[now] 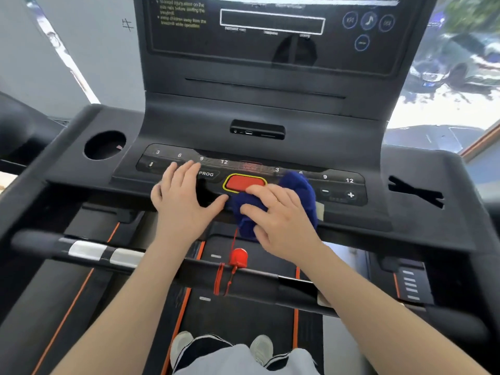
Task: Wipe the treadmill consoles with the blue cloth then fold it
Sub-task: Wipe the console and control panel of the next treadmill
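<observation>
— Where's the blue cloth (297,190) sitting?

— Bunched up on the treadmill console (257,147), on the button strip just right of the red stop button (244,182), with one end drooping over the front edge. It's a wad, not spread flat, which suits rubbing over raised keys.

— And who has it?

— The right hand (278,215) lies on top, fingers spread and bent over the bundle, pressing it onto the panel. I'd call that grasping the cloth, though how far the fingertips tuck under is hard to say from above — the folds hide them.

— The other hand?

— The left hand (181,196) is flat on the panel beside the PROG key (206,174), fingers straight, holding nothing, thumb reaching toward the cloth. It looks like a brace, steadying the person as they lean in.

— Anything in the way?

— A red safety clip (238,257) hangs on its cord just below the cloth, over the handlebar (135,257). The drooping end could snag it on a sideways pass.

— How far along?

— Wiping, I'd judge; the upper screen (270,31) and the cup holder (105,145) sit well clear of the cloth, and folding isn't yet begun.
</observation>
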The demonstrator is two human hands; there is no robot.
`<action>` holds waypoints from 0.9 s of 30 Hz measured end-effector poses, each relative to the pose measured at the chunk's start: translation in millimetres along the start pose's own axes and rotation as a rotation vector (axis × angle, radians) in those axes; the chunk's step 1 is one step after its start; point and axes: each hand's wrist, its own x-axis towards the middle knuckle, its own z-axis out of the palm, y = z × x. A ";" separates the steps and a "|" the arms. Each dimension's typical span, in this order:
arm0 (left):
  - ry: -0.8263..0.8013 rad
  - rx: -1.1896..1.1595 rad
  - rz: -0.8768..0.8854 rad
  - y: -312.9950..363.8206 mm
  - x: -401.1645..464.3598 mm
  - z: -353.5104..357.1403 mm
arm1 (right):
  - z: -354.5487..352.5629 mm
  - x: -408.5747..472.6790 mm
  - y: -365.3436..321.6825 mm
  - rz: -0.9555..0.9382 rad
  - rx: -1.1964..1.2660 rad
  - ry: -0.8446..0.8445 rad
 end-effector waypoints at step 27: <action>-0.072 0.162 0.149 27.1 -0.3 10.0 | -49.2 -74.8 75.2 0.830 -0.372 0.190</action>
